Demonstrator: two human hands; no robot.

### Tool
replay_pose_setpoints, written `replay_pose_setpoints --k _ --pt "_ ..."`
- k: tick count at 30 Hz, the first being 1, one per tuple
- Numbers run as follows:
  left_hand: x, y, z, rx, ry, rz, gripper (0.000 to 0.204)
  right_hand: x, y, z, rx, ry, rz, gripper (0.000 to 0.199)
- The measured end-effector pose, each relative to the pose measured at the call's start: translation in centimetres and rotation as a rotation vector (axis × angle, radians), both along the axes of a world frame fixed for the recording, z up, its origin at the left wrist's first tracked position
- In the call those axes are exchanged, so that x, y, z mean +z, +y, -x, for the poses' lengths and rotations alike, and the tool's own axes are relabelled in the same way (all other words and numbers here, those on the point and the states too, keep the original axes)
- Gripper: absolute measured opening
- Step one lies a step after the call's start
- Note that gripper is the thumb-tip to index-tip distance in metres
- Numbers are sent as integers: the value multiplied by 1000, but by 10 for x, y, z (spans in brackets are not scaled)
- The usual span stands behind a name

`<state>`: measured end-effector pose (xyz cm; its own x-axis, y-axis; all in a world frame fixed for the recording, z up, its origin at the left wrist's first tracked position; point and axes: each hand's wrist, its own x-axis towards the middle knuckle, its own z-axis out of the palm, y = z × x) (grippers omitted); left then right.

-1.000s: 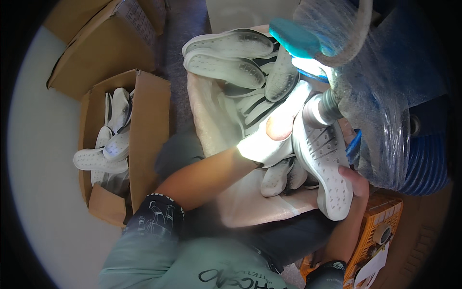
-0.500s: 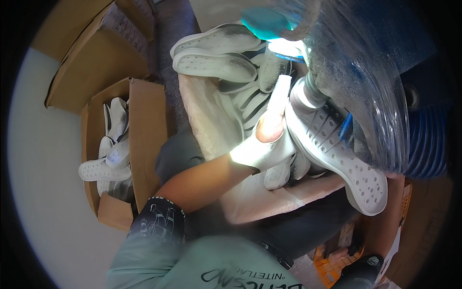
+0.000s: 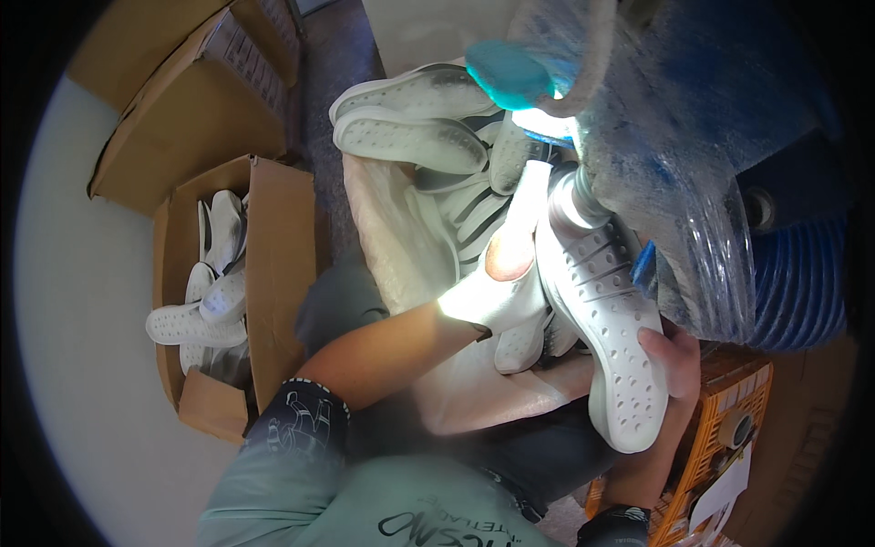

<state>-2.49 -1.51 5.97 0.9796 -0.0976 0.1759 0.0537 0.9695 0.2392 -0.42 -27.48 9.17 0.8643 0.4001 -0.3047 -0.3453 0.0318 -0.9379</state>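
Observation:
A white, perforated shoe sole [image 3: 612, 339] is held slanting downward, its upper end against a pale metallic cylinder [image 3: 579, 202] below a bright lamp. My left hand [image 3: 499, 284], in a white glove with a bare patch showing, grips the sole's left edge; its thumb points up and its other fingers are hidden. My bare right hand [image 3: 676, 360] wraps the lower end from the right, thumb on the top face. Behind the hands, a box lined with pale plastic [image 3: 387, 214] holds several more soles [image 3: 410, 139].
At the left stands a cardboard box [image 3: 281, 273] with several white soles [image 3: 196, 324]. A clear plastic sheet [image 3: 674, 173] hangs over the work spot. To the right are a blue ribbed hose [image 3: 797, 283] and an orange crate [image 3: 743, 401].
The sole's lower end has swung left and toward me. My right hand has come up into view around it. My left hand has barely moved.

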Motion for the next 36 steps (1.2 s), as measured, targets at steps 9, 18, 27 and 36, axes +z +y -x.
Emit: replay_pose_setpoints --k 9,18,27,36 --pt "-42 5 11 224 190 -189 49 -27 22 6 -86 -106 -122 49" --pt "-36 9 13 345 103 -377 46 -64 47 -20 19 -386 199 35" --pt "-56 11 -6 564 71 -305 28 -68 90 -67 -55 -368 74 38" --pt "-6 23 -14 418 -298 -343 55 -64 134 -124 -215 -225 -153 40"
